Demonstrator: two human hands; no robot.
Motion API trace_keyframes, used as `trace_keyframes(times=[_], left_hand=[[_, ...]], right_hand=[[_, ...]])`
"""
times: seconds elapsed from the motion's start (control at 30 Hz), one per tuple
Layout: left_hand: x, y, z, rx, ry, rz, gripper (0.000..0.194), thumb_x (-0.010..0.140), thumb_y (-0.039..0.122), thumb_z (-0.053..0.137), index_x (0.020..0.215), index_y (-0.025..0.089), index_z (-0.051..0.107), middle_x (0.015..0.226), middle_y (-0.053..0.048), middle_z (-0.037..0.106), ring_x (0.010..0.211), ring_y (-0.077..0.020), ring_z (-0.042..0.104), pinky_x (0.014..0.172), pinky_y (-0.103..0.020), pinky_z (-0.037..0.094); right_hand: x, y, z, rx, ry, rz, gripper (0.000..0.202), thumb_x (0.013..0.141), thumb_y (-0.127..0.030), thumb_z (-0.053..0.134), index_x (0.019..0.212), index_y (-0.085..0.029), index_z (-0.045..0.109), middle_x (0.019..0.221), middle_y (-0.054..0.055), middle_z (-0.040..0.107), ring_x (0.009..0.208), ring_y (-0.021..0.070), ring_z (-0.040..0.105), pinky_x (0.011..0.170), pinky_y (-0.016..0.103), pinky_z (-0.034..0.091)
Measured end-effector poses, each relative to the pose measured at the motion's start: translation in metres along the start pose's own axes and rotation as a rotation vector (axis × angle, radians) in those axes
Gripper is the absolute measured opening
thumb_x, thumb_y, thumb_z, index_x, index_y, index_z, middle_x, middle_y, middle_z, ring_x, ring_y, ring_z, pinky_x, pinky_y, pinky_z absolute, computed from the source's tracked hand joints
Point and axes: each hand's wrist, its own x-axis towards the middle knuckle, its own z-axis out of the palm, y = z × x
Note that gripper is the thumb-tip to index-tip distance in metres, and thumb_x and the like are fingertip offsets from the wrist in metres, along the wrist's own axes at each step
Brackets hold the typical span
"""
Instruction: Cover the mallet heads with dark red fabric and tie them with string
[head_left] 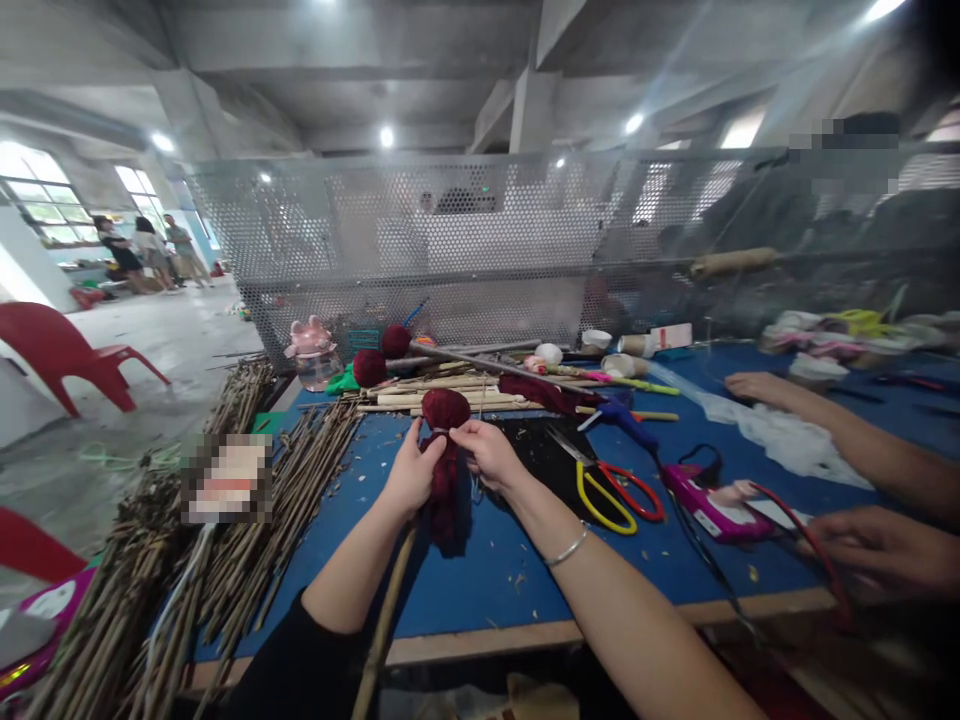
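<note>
A dark red cloth (445, 408) is bunched into a ball at its top, and its loose tail hangs below. My left hand (412, 468) is closed around the narrow neck under the ball. My right hand (487, 452) pinches a thin pale string at that same neck, its fingertips close to my left thumb. A bit of the string (475, 488) dangles beneath my right hand. From under my left hand a wooden stick (386, 620) slants down past the table edge; its upper end is hidden. Scissors (611, 490) with yellow and red handles lie open to the right.
Bundles of thin twigs (300, 500) cover the table's left side. Behind my hands are dark red balls (369, 368), pale sticks (480, 400) and a blue glue gun (622, 420). At right, a co-worker's hands (862, 540) are near a purple power strip (712, 505). A perforated screen (450, 240) stands behind.
</note>
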Motion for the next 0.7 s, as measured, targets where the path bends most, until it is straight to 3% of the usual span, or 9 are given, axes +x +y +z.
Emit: trace_keyframes(times=[0.1, 0.23, 0.4, 0.53, 0.7], left_hand=[[-0.004, 0.003, 0.003, -0.160, -0.059, 0.039, 0.072, 0.071, 0.032, 0.064, 0.134, 0.014, 0.034, 0.083, -0.004, 0.064, 0.058, -0.0087, 0.055, 0.055, -0.019, 0.042], [-0.005, 0.001, 0.004, -0.177, -0.051, 0.029, 0.062, 0.073, 0.031, 0.061, 0.129, 0.014, 0.040, 0.087, -0.005, 0.064, 0.062, -0.0082, 0.056, 0.058, -0.019, 0.043], [0.004, -0.010, -0.003, 0.091, 0.010, 0.019, 0.049, 0.078, 0.032, 0.056, 0.120, 0.011, 0.046, 0.094, -0.010, 0.065, 0.072, -0.0130, 0.060, 0.066, -0.023, 0.045], [0.007, -0.017, -0.008, 0.413, 0.099, 0.012, 0.043, 0.074, 0.040, 0.058, 0.103, 0.009, 0.056, 0.091, -0.012, 0.066, 0.080, -0.0188, 0.061, 0.071, -0.028, 0.044], [0.004, -0.016, -0.010, 0.611, 0.049, 0.050, 0.033, 0.077, 0.042, 0.052, 0.086, 0.012, 0.061, 0.084, -0.012, 0.067, 0.075, -0.0204, 0.060, 0.069, -0.030, 0.042]], right_hand=[[-0.001, -0.004, -0.002, 0.099, -0.131, 0.060, 0.041, 0.057, -0.047, 0.071, 0.068, -0.019, 0.043, 0.038, -0.014, 0.026, 0.032, 0.0023, 0.013, 0.033, 0.019, 0.006], [0.000, -0.002, -0.007, 0.039, -0.224, 0.099, 0.044, 0.059, -0.053, 0.068, 0.067, -0.019, 0.042, 0.038, -0.014, 0.023, 0.032, 0.0021, 0.012, 0.033, 0.019, 0.006], [0.004, 0.005, -0.016, -0.261, -0.261, -0.004, 0.039, 0.069, -0.053, 0.059, 0.064, -0.016, 0.049, 0.042, -0.010, 0.032, 0.037, 0.0045, 0.023, 0.038, 0.020, 0.014], [0.003, 0.004, -0.023, -0.509, -0.285, -0.124, 0.032, 0.074, -0.044, 0.054, 0.063, -0.014, 0.055, 0.048, -0.007, 0.038, 0.046, 0.0067, 0.029, 0.045, 0.021, 0.021], [0.001, 0.002, -0.021, -0.694, -0.225, -0.250, 0.022, 0.076, -0.029, 0.050, 0.061, -0.015, 0.057, 0.052, -0.004, 0.045, 0.051, 0.0084, 0.037, 0.052, 0.022, 0.026]])
